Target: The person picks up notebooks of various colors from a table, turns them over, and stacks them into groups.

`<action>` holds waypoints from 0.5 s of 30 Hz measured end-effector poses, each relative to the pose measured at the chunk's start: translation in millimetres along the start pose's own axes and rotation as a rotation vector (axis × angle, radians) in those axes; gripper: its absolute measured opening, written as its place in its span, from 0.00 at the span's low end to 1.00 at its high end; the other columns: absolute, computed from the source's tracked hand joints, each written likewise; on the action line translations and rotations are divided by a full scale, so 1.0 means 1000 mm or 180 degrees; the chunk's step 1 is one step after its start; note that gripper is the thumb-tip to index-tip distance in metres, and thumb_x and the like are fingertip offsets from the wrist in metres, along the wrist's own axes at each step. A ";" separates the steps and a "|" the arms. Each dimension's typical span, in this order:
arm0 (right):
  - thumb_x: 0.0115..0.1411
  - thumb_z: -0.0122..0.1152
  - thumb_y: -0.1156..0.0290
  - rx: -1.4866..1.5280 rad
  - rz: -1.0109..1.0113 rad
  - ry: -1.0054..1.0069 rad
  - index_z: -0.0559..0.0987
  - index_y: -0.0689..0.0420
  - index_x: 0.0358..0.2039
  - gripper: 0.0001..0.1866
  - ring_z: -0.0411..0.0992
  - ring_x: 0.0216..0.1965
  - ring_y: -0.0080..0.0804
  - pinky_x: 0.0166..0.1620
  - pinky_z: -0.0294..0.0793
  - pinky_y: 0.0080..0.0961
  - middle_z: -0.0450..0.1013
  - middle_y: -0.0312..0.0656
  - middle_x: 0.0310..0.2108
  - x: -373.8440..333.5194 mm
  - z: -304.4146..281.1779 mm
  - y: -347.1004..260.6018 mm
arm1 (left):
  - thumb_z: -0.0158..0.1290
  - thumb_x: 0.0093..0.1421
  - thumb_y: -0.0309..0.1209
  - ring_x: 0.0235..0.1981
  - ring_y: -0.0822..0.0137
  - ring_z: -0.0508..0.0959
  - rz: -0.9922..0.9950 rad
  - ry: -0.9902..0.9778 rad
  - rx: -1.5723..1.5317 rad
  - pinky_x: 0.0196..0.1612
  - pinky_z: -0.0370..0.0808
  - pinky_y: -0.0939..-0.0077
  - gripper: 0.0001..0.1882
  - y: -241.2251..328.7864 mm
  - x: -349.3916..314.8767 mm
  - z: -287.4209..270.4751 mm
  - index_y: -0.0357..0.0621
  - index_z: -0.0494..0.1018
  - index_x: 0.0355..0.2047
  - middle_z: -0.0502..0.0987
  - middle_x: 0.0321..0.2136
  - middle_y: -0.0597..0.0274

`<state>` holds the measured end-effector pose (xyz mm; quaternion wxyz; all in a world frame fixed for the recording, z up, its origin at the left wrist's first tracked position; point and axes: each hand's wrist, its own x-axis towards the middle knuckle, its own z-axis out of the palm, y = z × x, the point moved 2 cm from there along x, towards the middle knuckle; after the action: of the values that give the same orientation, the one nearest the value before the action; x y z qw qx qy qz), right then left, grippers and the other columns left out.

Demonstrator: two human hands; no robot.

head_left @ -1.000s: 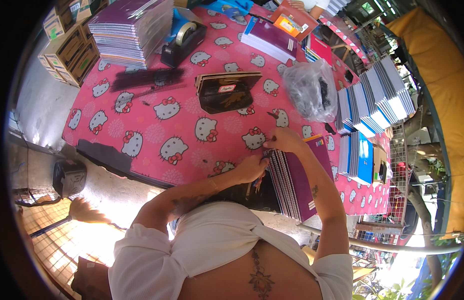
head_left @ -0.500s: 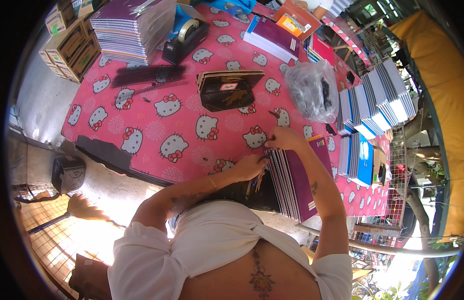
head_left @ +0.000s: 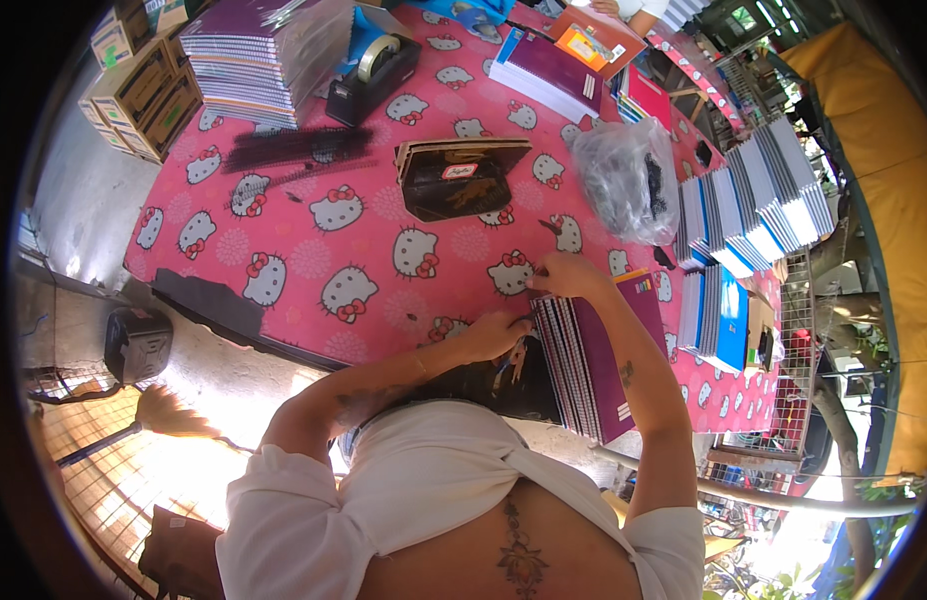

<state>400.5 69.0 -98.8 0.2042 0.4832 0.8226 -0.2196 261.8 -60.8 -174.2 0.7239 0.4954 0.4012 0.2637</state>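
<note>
Working, apparently, at bindings of purple notebooks; left hand, right hand curled, grips unclear; steady pinching seems needed next.

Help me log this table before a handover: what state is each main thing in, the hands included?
Purple-covered spiral notebooks, stacked, coils facing left.
Person's bare left hand, curled, grip unclear.
Person's bare right hand, curled, grip unclear.
Black plastic tape dispenser, loaded.
Clear plastic bag, crumpled.
Black coil-like strips, lying flat.
Blue-covered notebooks, stacked.
Brown cardboard boxes, stacked.
Blue-handled straw broom, splayed.
</note>
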 end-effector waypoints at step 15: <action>0.57 0.58 0.54 -0.0373 -0.0136 -0.0098 0.81 0.61 0.35 0.21 0.77 0.38 0.51 0.42 0.74 0.43 0.77 0.54 0.32 0.009 0.006 0.004 | 0.45 0.70 0.40 0.18 0.66 0.79 0.0296 0.0254 0.0227 0.21 0.77 0.69 0.18 -0.002 0.013 0.001 0.34 0.69 0.35 0.75 0.22 0.59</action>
<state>400.7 73.5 -109.6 0.2401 0.4493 0.8409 -0.1828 269.9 -51.8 -180.2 0.6762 0.5280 0.4154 0.3022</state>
